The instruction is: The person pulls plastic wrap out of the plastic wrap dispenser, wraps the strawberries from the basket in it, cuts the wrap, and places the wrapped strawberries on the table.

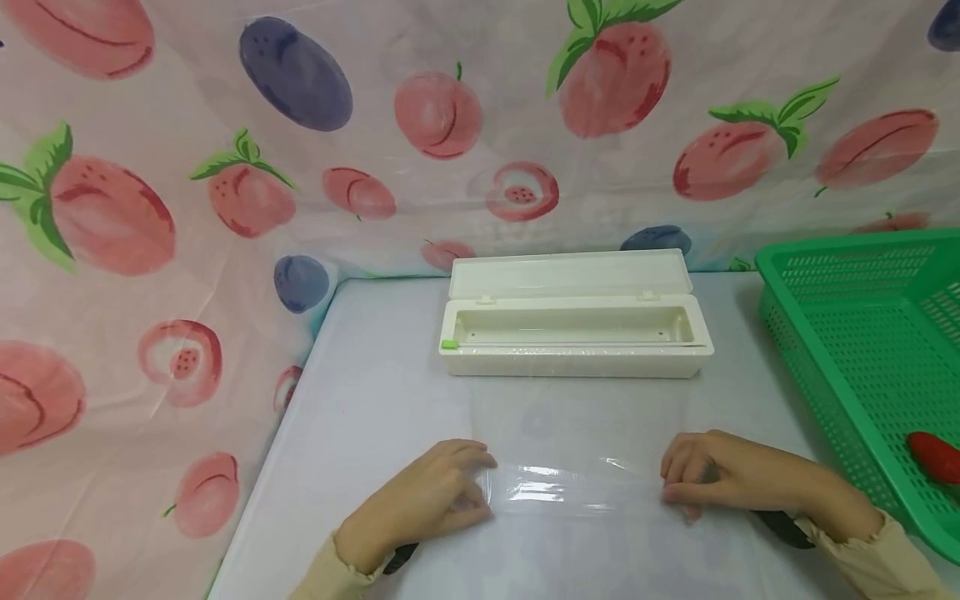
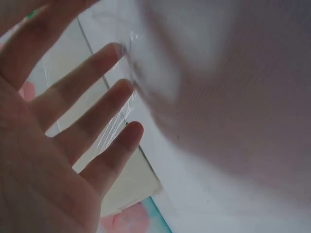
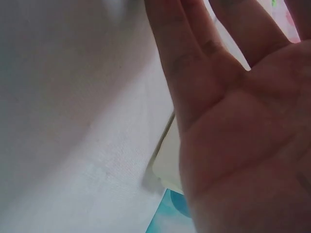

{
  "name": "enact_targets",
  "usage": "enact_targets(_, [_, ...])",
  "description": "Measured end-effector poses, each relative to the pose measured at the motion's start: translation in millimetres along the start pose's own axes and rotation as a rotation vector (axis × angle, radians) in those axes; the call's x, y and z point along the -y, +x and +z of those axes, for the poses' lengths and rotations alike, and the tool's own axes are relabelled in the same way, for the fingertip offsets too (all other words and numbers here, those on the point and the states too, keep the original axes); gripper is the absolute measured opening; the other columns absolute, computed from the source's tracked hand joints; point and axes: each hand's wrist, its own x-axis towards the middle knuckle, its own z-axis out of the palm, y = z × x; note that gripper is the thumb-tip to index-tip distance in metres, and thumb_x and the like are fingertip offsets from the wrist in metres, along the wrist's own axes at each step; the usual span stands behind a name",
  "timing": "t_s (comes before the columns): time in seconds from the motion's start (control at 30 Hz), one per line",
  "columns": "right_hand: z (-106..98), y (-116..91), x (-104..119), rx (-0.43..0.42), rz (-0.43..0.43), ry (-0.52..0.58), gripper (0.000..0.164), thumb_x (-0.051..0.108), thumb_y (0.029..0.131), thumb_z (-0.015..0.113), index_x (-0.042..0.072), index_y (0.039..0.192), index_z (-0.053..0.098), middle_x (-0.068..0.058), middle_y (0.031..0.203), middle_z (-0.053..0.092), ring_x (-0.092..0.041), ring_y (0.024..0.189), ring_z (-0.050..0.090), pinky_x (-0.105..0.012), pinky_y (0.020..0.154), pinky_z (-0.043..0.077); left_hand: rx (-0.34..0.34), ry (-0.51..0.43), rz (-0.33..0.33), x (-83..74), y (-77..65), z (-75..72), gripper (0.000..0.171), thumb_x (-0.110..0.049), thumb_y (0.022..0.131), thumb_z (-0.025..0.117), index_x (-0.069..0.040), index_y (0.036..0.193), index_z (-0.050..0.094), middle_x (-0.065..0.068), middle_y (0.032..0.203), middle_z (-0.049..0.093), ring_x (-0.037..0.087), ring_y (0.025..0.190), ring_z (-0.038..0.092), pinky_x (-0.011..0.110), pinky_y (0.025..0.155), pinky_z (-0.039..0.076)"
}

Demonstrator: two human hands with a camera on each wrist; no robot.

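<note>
A sheet of clear plastic wrap (image 1: 570, 487) stretches from the front of a white wrap dispenser box (image 1: 577, 364) towards me, its near part creased and shiny. My left hand (image 1: 429, 493) pinches its near left corner, while the other fingers (image 2: 104, 94) spread out along the side of the film. On the opposite side, my right hand (image 1: 723, 473) holds the near right edge between thumb and curled fingers. Those right fingertips run out of the right wrist view, where the palm (image 3: 243, 121) fills much of the picture. The box's lid (image 1: 570, 273) is tipped back.
A green slide cutter (image 1: 449, 344) sits at the left end of the box's front rail. To the right stands a green plastic basket (image 1: 817, 383) with a red item (image 1: 933, 457) inside. A fruit-printed cloth (image 1: 420, 192) hangs behind the white tabletop (image 1: 375, 367).
</note>
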Motion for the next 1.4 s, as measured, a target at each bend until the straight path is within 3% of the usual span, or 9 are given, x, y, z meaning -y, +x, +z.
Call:
enact_targets(0.3, [1,3,-2,-0.025,0.001,-0.051,0.03,0.023,0.093,0.071,0.027,0.063,0.072,0.018,0.092,0.067,-0.005,0.091,0.061,-0.025,0.08,0.05,-0.036,0.045,-0.104,-5.9,5.7,9.6,0.023,-0.03,0.096,0.065,-0.016,0.081,0.075,-0.002,0.113,0.061,0.015,0.115,0.053,0.035,0.101,0.046])
enact_targets(0.47, [3,4,-5,-0.051,-0.022,-0.06,0.029,0.024,0.09,0.074,0.026,0.062,0.069,0.02,0.088,0.066,-0.003,0.086,0.061,-0.024,0.076,0.05,-0.014,0.045,-0.13,-7.3,6.6,9.3,0.021,-0.033,0.091,0.071,-0.018,0.077,0.075,-0.003,0.115,0.061,0.015,0.116,0.053,0.035,0.103,0.045])
enact_targets(0.6, [4,4,-6,-0.077,-0.032,-0.069,0.02,0.024,0.088,0.077,0.027,0.072,0.066,0.02,0.085,0.064,0.001,0.081,0.059,-0.022,0.07,0.051,0.009,0.018,-0.131,-6.9,6.2,7.8,0.016,-0.035,0.083,0.079,-0.022,0.077,0.07,-0.004,0.116,0.061,0.013,0.116,0.052,0.033,0.104,0.044])
enact_targets(0.77, [6,6,-5,-0.088,-0.045,-0.093,0.019,0.024,0.084,0.081,0.025,0.085,0.062,0.016,0.085,0.061,-0.001,0.08,0.059,-0.021,0.068,0.054,0.008,-0.05,-0.156,-5.1,4.6,7.0,0.028,-0.034,0.079,0.082,-0.021,0.099,0.067,-0.006,0.12,0.058,0.012,0.115,0.051,0.032,0.103,0.045])
enact_targets(0.97, [10,2,-4,-0.118,-0.025,-0.165,0.029,0.021,0.08,0.084,0.025,0.101,0.064,0.015,0.094,0.064,0.001,0.081,0.058,-0.02,0.065,0.053,0.008,-0.061,-0.172,-1.9,2.3,9.9,0.054,-0.039,0.079,0.081,-0.023,0.128,0.064,0.001,0.146,0.048,0.019,0.132,0.048,0.039,0.108,0.043])
enact_targets(1.1, [15,0,-5,-0.146,-0.049,-0.214,0.038,0.018,0.077,0.085,0.025,0.109,0.064,0.015,0.097,0.059,0.002,0.079,0.054,-0.019,0.064,0.049,0.006,-0.04,-0.156,1.0,2.1,11.9,0.06,-0.043,0.08,0.079,-0.022,0.134,0.062,0.001,0.15,0.047,0.019,0.135,0.046,0.039,0.109,0.042])
enact_targets(1.4, [22,-2,-7,-0.163,-0.08,-0.345,0.05,0.02,0.071,0.089,0.025,0.112,0.062,0.012,0.113,0.053,-0.003,0.097,0.053,-0.017,0.081,0.048,0.006,-0.045,-0.175,3.2,-1.6,11.8,0.067,-0.046,0.08,0.078,-0.017,0.137,0.06,0.0,0.149,0.048,0.018,0.134,0.045,0.04,0.109,0.042])
